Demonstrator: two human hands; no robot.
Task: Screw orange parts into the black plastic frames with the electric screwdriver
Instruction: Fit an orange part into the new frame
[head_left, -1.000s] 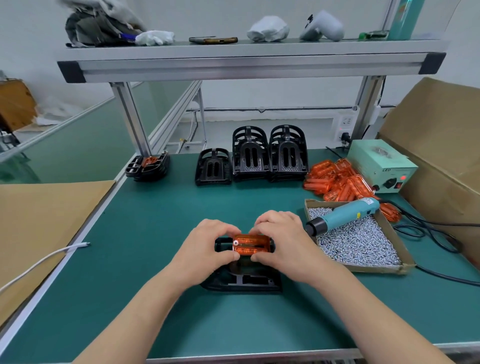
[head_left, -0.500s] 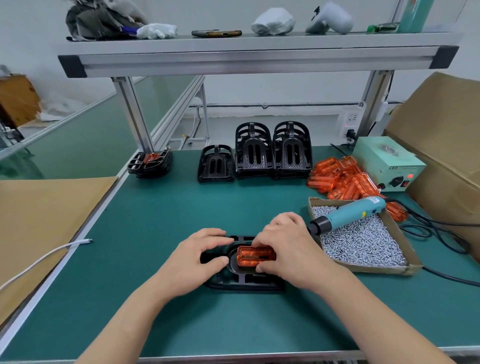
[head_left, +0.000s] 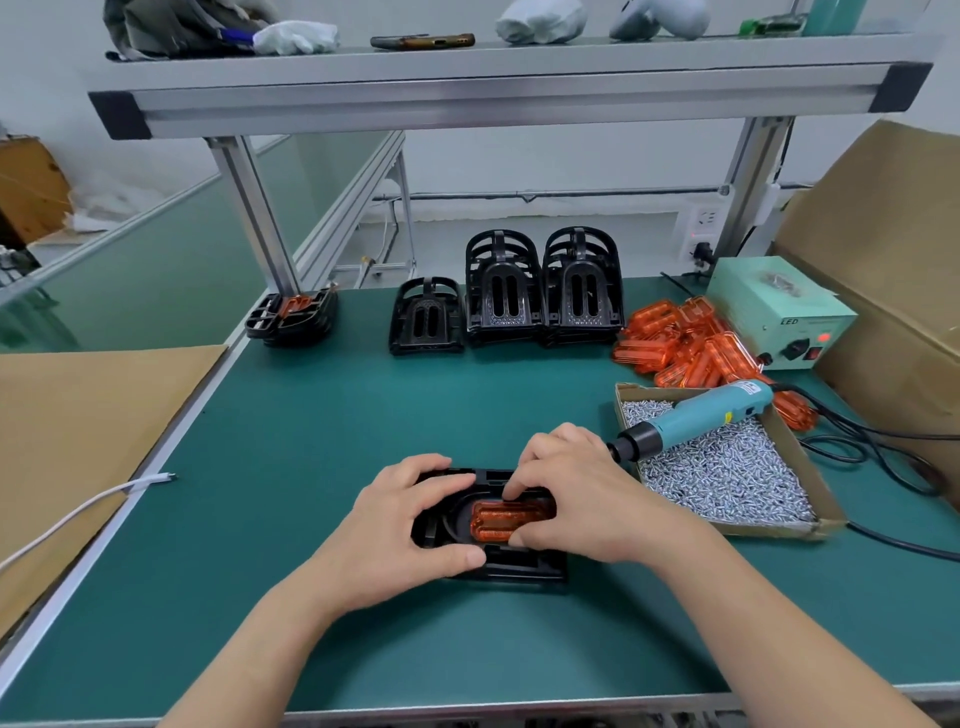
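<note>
1. The left hand (head_left: 400, 525), in the lower middle of the frame, grips the left end of a black frame (head_left: 498, 569) that lies flat on the green table (head_left: 322, 441). Its fingers curl over the far edge and its thumb sits on the near edge.
2. The right hand (head_left: 582, 499), just beside it, pinches an orange part (head_left: 506, 519) between fingertips and thumb. The part sits in the frame's recess.
3. Right of the hands, the electric screwdriver (head_left: 696, 421) lies across a cardboard box (head_left: 769, 531) full of silver screws, its black tip near the right hand's knuckles.
4. Behind the box, a pile of loose orange parts (head_left: 685, 343) lies next to a pale green power unit (head_left: 774, 317).
5. At upper centre, three stacks of black frames (head_left: 540, 291) stand side by side.
6. At upper left, a low stack of frames with an orange part on top (head_left: 291, 317) rests by the shelf post.
7. A white cable (head_left: 78, 514) lies at the left edge.
</note>
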